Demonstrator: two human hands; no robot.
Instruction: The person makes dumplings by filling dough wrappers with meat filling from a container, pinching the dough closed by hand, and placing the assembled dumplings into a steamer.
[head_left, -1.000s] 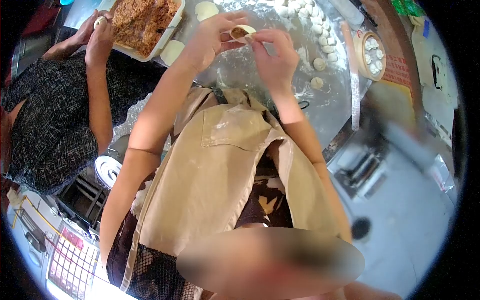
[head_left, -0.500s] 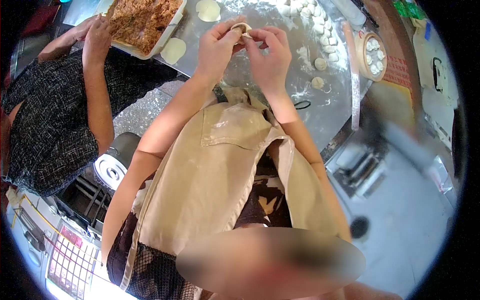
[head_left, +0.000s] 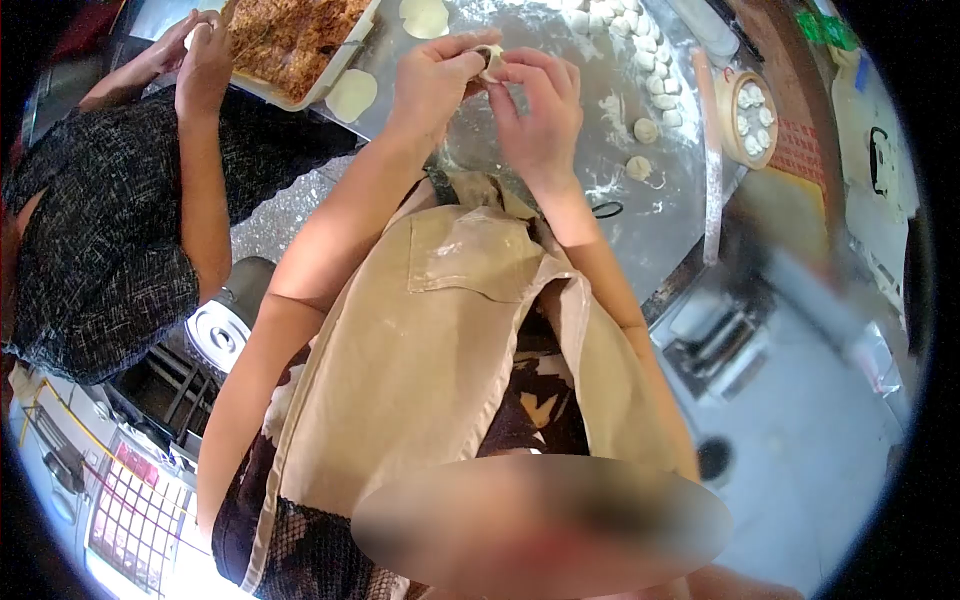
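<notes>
Between my two hands, above the metal table, is a partly folded filled dumpling [head_left: 490, 63], its dark filling showing at the opening. My left hand [head_left: 432, 85] cups it from the left, thumb along its edge. The fingertips of my right hand [head_left: 540, 105] pinch the wrapper's rim from the other side. Round flat dough wrappers lie to the left, one wrapper [head_left: 352, 95] by the tray and another wrapper [head_left: 424, 17] farther back. Right of my hands are two small flattened dough pieces [head_left: 638, 168] on the floured surface.
A tray [head_left: 312, 92] of reddish-brown filling stands at back left. Beside it, a co-worker's hands [head_left: 203, 65] hold something pale. Several white dough lumps [head_left: 655, 85] line the back right. A long floury stick [head_left: 711, 170] lies near a round steamer [head_left: 732, 140] with several dumplings inside.
My fingers have shifted along the wrapper's rim, and the dumpling is turned slightly. The co-worker's hands have risen a little and a pale piece now shows in them.
</notes>
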